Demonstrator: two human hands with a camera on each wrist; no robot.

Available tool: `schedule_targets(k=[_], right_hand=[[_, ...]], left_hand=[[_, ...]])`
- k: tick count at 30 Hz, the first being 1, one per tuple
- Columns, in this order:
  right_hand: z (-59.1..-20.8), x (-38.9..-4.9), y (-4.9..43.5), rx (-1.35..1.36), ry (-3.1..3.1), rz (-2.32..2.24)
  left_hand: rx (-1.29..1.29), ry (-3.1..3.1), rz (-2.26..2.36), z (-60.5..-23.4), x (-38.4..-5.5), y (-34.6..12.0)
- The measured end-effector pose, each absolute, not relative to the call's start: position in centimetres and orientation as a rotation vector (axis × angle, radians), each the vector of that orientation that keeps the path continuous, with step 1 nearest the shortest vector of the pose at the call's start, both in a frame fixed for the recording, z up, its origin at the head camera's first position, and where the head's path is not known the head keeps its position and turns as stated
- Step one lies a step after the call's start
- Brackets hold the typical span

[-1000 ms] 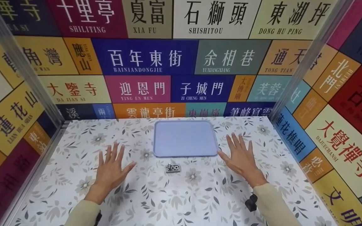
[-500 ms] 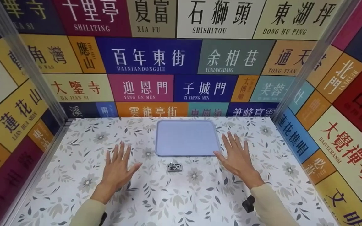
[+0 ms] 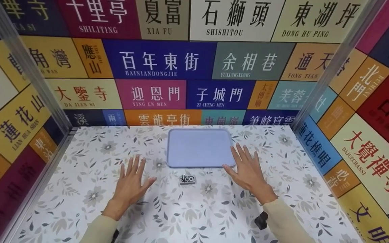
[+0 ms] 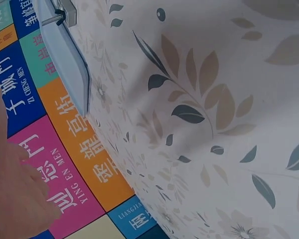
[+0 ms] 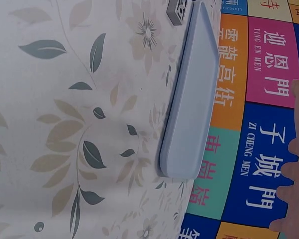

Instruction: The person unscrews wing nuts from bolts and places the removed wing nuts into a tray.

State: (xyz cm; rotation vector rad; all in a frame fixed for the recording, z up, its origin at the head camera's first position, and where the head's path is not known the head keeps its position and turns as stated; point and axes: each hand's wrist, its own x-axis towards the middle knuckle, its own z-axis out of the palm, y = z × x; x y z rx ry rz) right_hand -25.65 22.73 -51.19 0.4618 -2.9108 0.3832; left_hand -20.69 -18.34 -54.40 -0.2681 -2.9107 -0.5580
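A small silvery block with openings in its top and a thin pin standing at one end lies on the floral cloth, just in front of a pale blue tray. My left hand hovers left of the block, fingers spread and holding nothing. To the right, my right hand is also spread and bare, its fingertips overlapping the tray's near right corner in the head view. The left wrist view shows the block's pin jutting out. Part of the tray and the block's edge appear in the right wrist view.
White floral cloth covers the table. Panels with Chinese lettering wall in the back and both sides. Clear upright strips mark the back corners. A dark wrist device sits at the right sleeve.
Both hands have drifted inward, the left one to the right and the right one to the left. The head view has shifted slightly. Tray and block stay in place on the cloth.
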Motion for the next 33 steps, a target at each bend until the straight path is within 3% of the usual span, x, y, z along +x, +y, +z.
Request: schedule_targets(k=[33], right_hand=[[-53.2, -25.2, 19.2, 0.606, -2.886, 0.424]], left_hand=[[-0.385, -2.933, -0.702, -57.4, -20.7, -14.6]])
